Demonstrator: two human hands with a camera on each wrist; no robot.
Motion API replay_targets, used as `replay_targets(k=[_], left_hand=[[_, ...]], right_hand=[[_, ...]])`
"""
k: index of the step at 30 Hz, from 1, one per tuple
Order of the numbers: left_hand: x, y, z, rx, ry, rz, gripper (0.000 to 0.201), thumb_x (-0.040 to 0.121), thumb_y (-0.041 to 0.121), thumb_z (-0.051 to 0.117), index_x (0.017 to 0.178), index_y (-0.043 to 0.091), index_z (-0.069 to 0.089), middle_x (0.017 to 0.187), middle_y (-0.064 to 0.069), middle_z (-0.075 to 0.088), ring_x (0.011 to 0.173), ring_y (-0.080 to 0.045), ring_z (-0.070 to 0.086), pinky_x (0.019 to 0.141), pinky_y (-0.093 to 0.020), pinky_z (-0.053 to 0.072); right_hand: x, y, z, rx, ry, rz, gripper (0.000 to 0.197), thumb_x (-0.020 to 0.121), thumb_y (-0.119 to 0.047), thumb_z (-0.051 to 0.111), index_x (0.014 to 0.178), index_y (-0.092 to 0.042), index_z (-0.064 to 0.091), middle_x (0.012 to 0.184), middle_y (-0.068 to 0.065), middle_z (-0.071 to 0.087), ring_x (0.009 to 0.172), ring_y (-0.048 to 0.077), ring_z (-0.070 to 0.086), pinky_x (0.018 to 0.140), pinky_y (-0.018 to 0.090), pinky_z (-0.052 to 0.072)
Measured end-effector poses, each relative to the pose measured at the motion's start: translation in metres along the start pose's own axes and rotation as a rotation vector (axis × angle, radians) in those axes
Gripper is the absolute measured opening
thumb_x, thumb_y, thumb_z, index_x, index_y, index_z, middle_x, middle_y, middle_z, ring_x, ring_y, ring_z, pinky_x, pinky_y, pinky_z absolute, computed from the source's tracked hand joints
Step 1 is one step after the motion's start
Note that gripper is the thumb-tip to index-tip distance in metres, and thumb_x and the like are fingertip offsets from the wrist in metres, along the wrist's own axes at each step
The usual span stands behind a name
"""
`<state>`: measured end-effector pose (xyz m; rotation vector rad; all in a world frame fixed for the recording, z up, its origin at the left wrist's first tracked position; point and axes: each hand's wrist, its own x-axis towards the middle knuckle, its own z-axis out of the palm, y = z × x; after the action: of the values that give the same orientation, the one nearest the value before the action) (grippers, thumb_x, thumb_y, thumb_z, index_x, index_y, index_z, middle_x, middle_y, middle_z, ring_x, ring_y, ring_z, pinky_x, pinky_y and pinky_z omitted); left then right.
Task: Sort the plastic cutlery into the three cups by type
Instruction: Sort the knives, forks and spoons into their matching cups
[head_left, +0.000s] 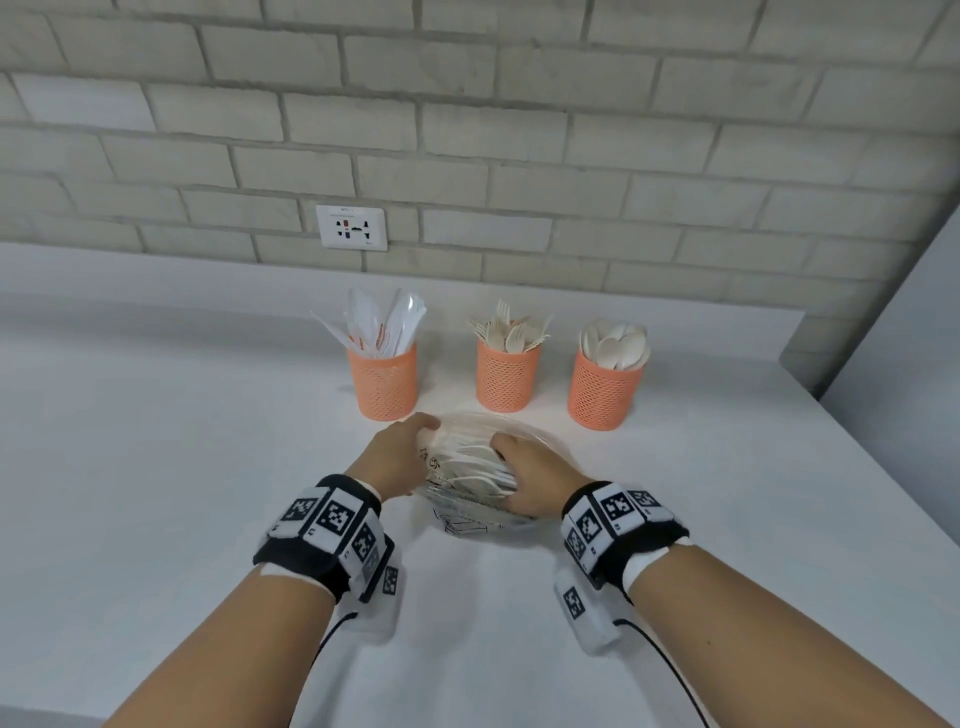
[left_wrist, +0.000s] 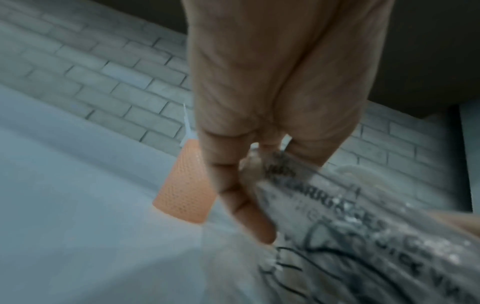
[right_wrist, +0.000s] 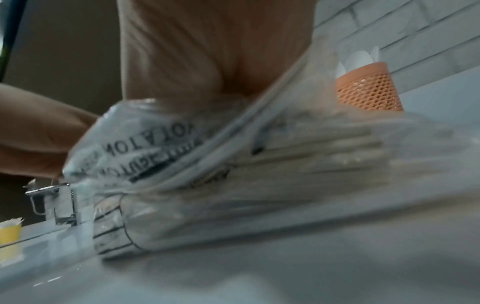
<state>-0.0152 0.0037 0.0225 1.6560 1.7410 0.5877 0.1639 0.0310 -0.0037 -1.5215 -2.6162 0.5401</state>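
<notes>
**Two hands on the bag, cups behind**

Two hands grasp one clear bag (head_left: 470, 470) of pale cutlery lying on the table (head_left: 156, 467), just in front of three orange cups.

1. Left hand (head_left: 400, 452): fingers (left_wrist: 241, 205) curled over the bag's left end, pinching the printed film.
2. Right hand (head_left: 530, 480): fingers wrapped around the bag's right side, gripping film and contents together; the fingertips are hidden by the film in the wrist view.
3. Bag contents: stacked flat pieces, long axis running roughly left to right between the two hands. Type cannot be told through the film.
4. Cups: left cup (head_left: 384, 382) holds knives, middle cup (head_left: 506, 376) holds forks, right cup (head_left: 605, 392) holds spoons. All three stand upright, already well filled.

Governing relation: the bag lies directly under both hands, the cups beyond it toward the wall. The left hand is nearest the knife cup; the right hand is nearer the fork and spoon cups. The bag probably needs opening before any piece can be sorted.
</notes>
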Motion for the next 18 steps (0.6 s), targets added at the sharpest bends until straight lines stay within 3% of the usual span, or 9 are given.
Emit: replay_targets(k=[2,4,7,9,11,13,14,16,18], left_hand=[[0.001,0.005,0.004,-0.053,-0.002,0.070,0.064,0.082,-0.009,0.048,0.138,0.021,0.039,0.124,-0.021,0.055,0.093,-0.036,0.058,0.062,-0.018,0.042],[0.007,0.006,0.006,-0.122,0.021,0.115,0.064,0.082,-0.009,0.048,0.137,0.022,0.041,0.123,-0.021,0.057,0.095,-0.038,0.057,0.062,-0.017,0.041],[0.018,0.000,0.002,-0.159,0.117,0.080,0.059,0.081,-0.011,0.042,0.132,0.020,0.048,0.122,-0.015,0.058,0.078,-0.027,0.056,0.053,-0.017,0.039],[0.019,-0.005,0.000,-0.131,0.154,0.051,0.058,0.080,-0.012,0.039,0.127,0.019,0.053,0.113,-0.012,0.057,0.072,-0.018,0.050,0.052,-0.019,0.038],[0.019,-0.008,0.003,-0.004,0.152,0.069,0.056,0.079,-0.013,0.042,0.127,0.016,0.052,0.109,-0.009,0.050,0.085,-0.022,0.053,0.059,-0.022,0.041],[0.021,-0.006,0.006,0.197,0.123,0.148,0.057,0.077,-0.009,0.050,0.130,0.014,0.046,0.123,-0.010,0.042,0.113,-0.029,0.047,0.082,-0.030,0.045],[0.021,-0.005,0.007,0.239,0.101,0.192,0.059,0.076,-0.004,0.054,0.131,0.014,0.043,0.131,-0.009,0.038,0.122,-0.029,0.041,0.092,-0.036,0.043],[0.018,0.004,0.007,0.147,0.046,0.267,0.064,0.073,0.019,0.062,0.131,0.018,0.035,0.134,-0.006,0.039,0.125,-0.027,0.039,0.100,-0.042,0.040],[0.013,0.016,0.008,0.033,-0.036,0.296,0.081,0.063,0.052,0.066,0.129,0.026,0.028,0.128,0.000,0.045,0.121,-0.023,0.043,0.100,-0.044,0.040]], right_hand=[[0.001,-0.003,0.005,-0.068,-0.017,-0.029,0.070,0.077,-0.006,0.062,0.139,-0.015,0.030,0.134,0.010,0.045,0.119,0.027,0.044,0.098,0.039,0.038],[0.003,-0.007,0.007,-0.109,0.027,-0.045,0.071,0.081,-0.010,0.061,0.142,-0.016,0.027,0.135,0.009,0.047,0.123,0.029,0.045,0.100,0.041,0.037],[0.005,-0.002,0.001,0.099,0.125,-0.070,0.051,0.080,-0.015,0.065,0.127,-0.012,0.046,0.118,0.009,0.060,0.106,0.027,0.057,0.085,0.032,0.046],[0.004,0.003,-0.010,0.226,0.159,-0.081,0.050,0.076,-0.012,0.070,0.121,-0.011,0.048,0.106,0.004,0.062,0.092,0.020,0.058,0.071,0.019,0.045],[0.001,0.005,-0.019,0.318,0.193,-0.136,0.054,0.073,-0.010,0.073,0.121,-0.010,0.047,0.098,-0.002,0.058,0.083,0.016,0.055,0.060,0.007,0.037],[-0.002,0.005,-0.026,0.427,0.214,-0.180,0.060,0.073,-0.010,0.075,0.125,-0.013,0.044,0.100,0.000,0.059,0.085,0.017,0.057,0.067,0.009,0.041],[-0.003,0.005,-0.027,0.506,0.211,-0.177,0.063,0.074,-0.011,0.075,0.127,-0.016,0.042,0.102,0.001,0.061,0.089,0.018,0.060,0.075,0.016,0.047],[-0.005,0.004,-0.031,0.692,0.252,-0.164,0.063,0.074,-0.006,0.073,0.126,-0.025,0.041,0.106,0.001,0.062,0.095,0.016,0.063,0.083,0.027,0.053],[-0.007,-0.001,-0.039,0.871,0.331,-0.159,0.067,0.074,0.002,0.072,0.128,-0.024,0.040,0.108,-0.005,0.061,0.095,0.001,0.062,0.079,0.015,0.051]])
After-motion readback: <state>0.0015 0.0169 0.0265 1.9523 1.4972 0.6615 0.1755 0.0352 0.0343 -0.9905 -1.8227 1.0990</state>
